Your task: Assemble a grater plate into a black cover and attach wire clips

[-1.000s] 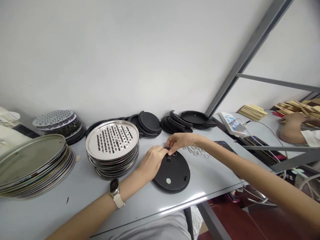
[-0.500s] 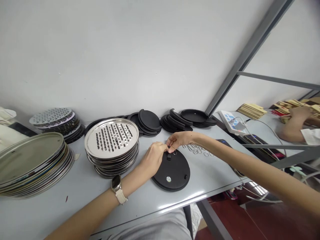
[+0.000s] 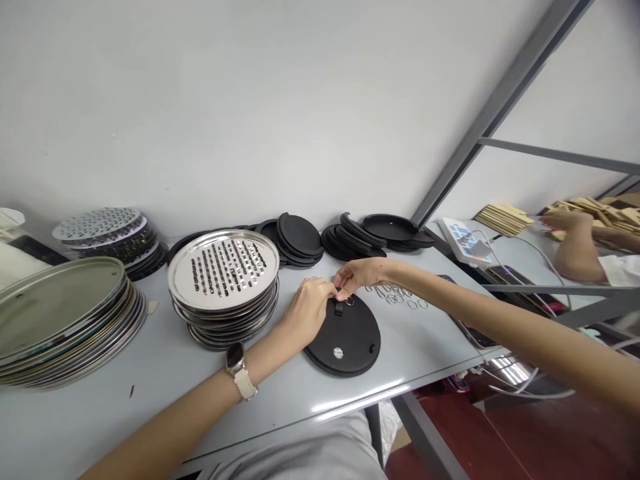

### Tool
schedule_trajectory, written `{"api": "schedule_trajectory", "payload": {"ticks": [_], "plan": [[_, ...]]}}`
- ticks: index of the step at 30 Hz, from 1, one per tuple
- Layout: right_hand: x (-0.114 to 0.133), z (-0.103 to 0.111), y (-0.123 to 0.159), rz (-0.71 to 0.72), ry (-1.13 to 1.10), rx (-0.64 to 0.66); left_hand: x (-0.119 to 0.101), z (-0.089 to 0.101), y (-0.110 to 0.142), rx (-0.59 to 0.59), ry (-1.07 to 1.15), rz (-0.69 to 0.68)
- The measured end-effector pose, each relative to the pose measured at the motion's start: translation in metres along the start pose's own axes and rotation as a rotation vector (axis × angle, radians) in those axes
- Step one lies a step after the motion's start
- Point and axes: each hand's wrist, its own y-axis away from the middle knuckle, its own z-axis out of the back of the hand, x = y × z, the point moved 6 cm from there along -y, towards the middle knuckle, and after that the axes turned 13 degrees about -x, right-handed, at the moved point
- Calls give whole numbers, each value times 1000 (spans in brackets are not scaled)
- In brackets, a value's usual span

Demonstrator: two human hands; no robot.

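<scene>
A round black disc (image 3: 350, 337) lies on the table between my arms, with a pale round sticker, a small knob and a short black tab (image 3: 339, 309) near its far edge. My left hand (image 3: 311, 303), below a wrist watch, is closed in a pinch over that edge. Facing it, my right hand (image 3: 356, 275) pinches at the same spot, its fingertips touching the left ones. What lies between the fingertips is too small and hidden to make out. A thin metal ring (image 3: 350, 301) shows just under my right fingers, beside the tab.
Several loose metal rings (image 3: 400, 295) lie beyond my right forearm. Stacked metal graters (image 3: 225, 270) stand left of centre, and wide oval trays (image 3: 60, 307) farther left. Black round pieces (image 3: 300, 240) line the wall. A phone (image 3: 475, 327) is at right; past the frame, another person's hand (image 3: 570, 220) handles wooden pieces.
My hands keep their pinch at the disc's far edge with only slight finger shifts. The view has tilted a little. The other person's hand at the far right has moved among the wooden pieces.
</scene>
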Motion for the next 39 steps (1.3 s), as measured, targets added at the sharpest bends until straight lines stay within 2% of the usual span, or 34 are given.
{"api": "schedule_trajectory", "payload": {"ticks": [17, 23, 39], "plan": [[-9, -4, 6, 77, -81, -9, -4, -2, -1, 3, -10, -27], [-8, -4, 14, 107, -88, -55, -7, -3, -1, 14, -24, -43], [-9, -5, 13, 80, -40, -75, -5, -5, -1, 29, -3, -60]]}}
